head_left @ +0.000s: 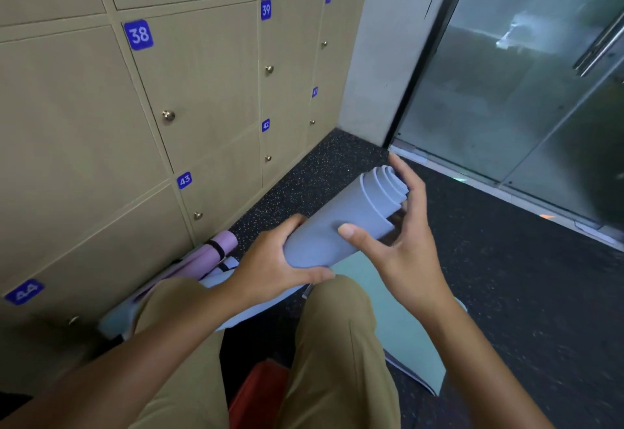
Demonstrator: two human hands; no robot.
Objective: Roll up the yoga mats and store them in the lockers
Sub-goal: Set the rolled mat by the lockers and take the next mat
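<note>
Head view, looking down past your knees: your left hand grasps the near end of a rolled blue-grey yoga mat, fingers curled over its top and thumb wrapped beneath. Your right hand grasps the same roll farther along, thumb pressed on the upper surface and fingers reaching round the far end, where the spiral of layers shows. The roll is held off the floor, slanting up and away from your left hand toward your right. Below your left hand, a loose tail of the same mat trails down across your left knee. Beyond your left wrist, a rolled pink mat bound by a black strap lies on the floor against the base of the lockers. Those beige lockers stand closed on the far side of your left hand, with blue number plates 38, 39, 42, 43 and 44 and small round knobs. Under your right forearm, a pale green mat lies flat on the speckled black floor. Beyond your right hand stands a glass door.
</note>
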